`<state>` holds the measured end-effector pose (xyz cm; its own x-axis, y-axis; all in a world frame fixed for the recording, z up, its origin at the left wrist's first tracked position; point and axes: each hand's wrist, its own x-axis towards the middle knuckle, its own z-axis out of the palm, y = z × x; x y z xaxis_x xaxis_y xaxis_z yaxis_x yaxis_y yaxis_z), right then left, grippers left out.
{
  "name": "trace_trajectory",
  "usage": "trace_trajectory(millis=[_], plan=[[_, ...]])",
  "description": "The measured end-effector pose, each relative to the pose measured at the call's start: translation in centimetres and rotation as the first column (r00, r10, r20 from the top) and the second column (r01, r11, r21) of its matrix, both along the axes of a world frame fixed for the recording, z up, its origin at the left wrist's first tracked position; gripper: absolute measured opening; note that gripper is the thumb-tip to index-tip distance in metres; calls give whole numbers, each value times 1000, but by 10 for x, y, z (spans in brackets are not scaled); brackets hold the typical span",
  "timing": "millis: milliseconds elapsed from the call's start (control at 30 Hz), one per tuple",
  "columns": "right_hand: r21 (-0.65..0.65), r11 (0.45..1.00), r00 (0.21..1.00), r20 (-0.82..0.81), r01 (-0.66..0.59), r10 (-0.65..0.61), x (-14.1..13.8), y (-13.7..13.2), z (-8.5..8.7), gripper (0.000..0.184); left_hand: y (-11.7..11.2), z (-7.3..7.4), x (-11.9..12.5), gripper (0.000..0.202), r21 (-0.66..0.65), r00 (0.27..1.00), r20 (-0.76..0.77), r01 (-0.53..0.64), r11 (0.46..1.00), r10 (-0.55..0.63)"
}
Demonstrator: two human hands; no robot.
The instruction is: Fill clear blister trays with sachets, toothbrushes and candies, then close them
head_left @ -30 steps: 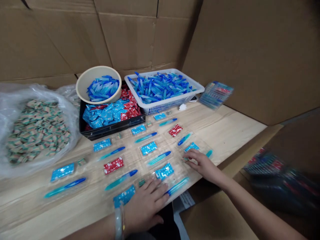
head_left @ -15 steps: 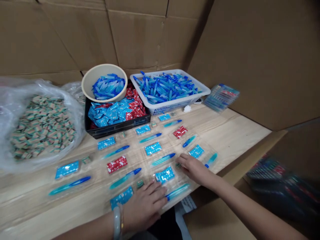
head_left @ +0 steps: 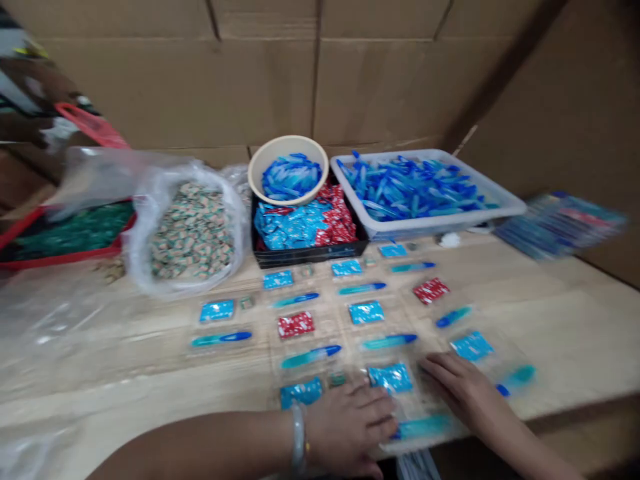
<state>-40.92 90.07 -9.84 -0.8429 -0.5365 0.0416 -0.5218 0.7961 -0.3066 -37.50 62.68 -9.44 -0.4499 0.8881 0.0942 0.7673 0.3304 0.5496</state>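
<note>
My left hand (head_left: 345,427) lies flat on a clear plastic sleeve (head_left: 350,400) at the table's near edge, beside a blue sachet (head_left: 391,377) and just above a teal-and-blue plastic stick (head_left: 423,427). My right hand (head_left: 465,390) rests on the same clear sheeting, just below another blue sachet (head_left: 471,345) and left of a blurred teal stick (head_left: 517,377). Neither hand seems to hold anything. Rows of blue sachets, red sachets (head_left: 296,324) and sticks lie sealed or laid out across the wooden table (head_left: 575,333).
A cream bowl (head_left: 287,150) and white basket (head_left: 440,223) hold blue sticks. A black tray (head_left: 310,255) holds sachets. A plastic bag (head_left: 135,233) holds striped packets. A red tray (head_left: 60,257) holds green items. Cardboard (head_left: 400,87) walls the back.
The view has swung left, bringing a red tray into sight and dropping the blurred packs at right. Both hands remain on the clear sheeting near the table's near edge.
</note>
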Motion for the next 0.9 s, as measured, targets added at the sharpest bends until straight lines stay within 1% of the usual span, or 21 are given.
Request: trace_trajectory(millis=[67,133,200,233,267,300,333,367,400,433,467,500,533,567,600,667,700,767,800,833,900], plan=[[-35,999,993,-119,-20,16,-8,-1,0,22,-7,6,-3,39,54,997,-77,-15,998,19],[-106,994,979,-202,-29,7,-25,-18,7,23,-24,16,-11,30,100,989,-123,-67,993,79],[-182,983,983,-182,-38,4,-48,-57,23,19,-55,30,-24,26,124,968,-121,-205,971,219],[-212,976,990,-137,-48,19,-59,-85,32,17,-77,36,-32,24,128,941,-108,-308,943,322],[-245,968,995,-91,-63,42,-70,-116,42,16,-101,41,-40,24,134,894,-93,-425,895,439],[-269,959,996,-46,-86,76,-80,-150,51,16,-129,45,-50,24,138,824,-77,-549,824,562],[-291,948,991,-5,-128,132,-90,-186,59,18,-159,47,-59,25,138,721,-62,-679,721,690],[-311,934,982,19,-173,189,-99,-221,66,20,-190,47,-69,27,128,602,-53,-787,603,797],[-313,924,970,36,-218,241,-107,-256,70,22,-222,45,-78,31,103,465,-54,-878,468,884],[-300,919,959,42,-255,280,-115,-289,71,26,-252,42,-87,34,62,330,-68,-941,334,942],[-274,918,950,47,-285,309,-123,-320,71,31,-280,37,-95,36,13,226,-79,-974,228,971],[-251,918,942,53,-308,331,-131,-348,68,34,-304,31,-103,34,-36,158,-89,-987,156,983],[-239,914,935,57,-327,350,-138,-374,63,34,-323,25,-109,30,-74,123,-94,-990,116,988],[-233,908,927,58,-347,369,-146,-397,57,33,-338,19,-114,27,-103,111,-92,-989,102,989],[-225,902,920,57,-367,389,-153,-418,50,30,-348,12,-119,24,-122,114,-86,-987,103,990],[-164,904,912,49,-396,408,-165,-452,34,25,-355,1,-125,20,-139,120,-69,-984,110,990],[-105,912,915,44,-396,402,-169,-465,26,24,-354,-3,-127,18,-147,116,-65,-984,106,991],[24,932,932,23,-361,361,-176,-484,11,20,-350,-10,-130,16,-148,103,-69,-985,92,992],[69,938,941,4,-339,340,-178,-490,5,18,-348,-11,-131,15,-138,102,-75,-986,91,992],[97,940,944,-16,-326,329,-180,-494,0,17,-347,-13,-132,14,-128,109,-81,-987,98,991],[129,936,942,-37,-327,334,-181,-498,-6,18,-347,-14,-133,12,-115,141,-76,-985,132,987]])
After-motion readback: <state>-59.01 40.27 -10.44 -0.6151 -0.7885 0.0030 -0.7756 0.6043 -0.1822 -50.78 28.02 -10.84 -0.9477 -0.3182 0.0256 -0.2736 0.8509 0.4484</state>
